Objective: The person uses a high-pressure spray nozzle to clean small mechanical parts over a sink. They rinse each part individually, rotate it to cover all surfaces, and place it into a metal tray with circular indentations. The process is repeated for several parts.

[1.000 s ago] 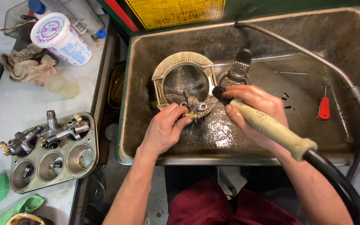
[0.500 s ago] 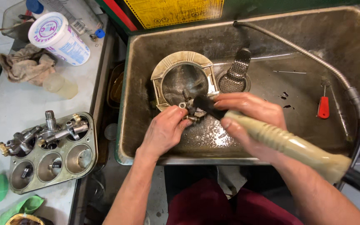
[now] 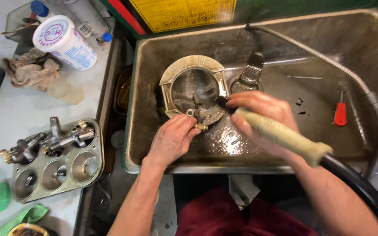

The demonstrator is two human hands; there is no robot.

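- The left hand [image 3: 171, 140] pinches a small brass-tipped metal part [image 3: 200, 119] at the near rim of the round metal housing [image 3: 193, 87] in the parts-washer sink [image 3: 285, 52].
- The right hand [image 3: 261, 120] is wrapped shut around the hose-fed brush handle [image 3: 281, 135].
- The handle's long axis runs from near right to far left, its tip just right of the part.

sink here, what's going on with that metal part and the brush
A person stands at a grimy metal wash sink. The left hand holds a small brass-tipped metal fitting at the edge of a round metal housing lying in the sink. The right hand grips a hose-fed cleaning brush, its tip at the fitting. A muffin tin with more small parts sits on the bench to the left.
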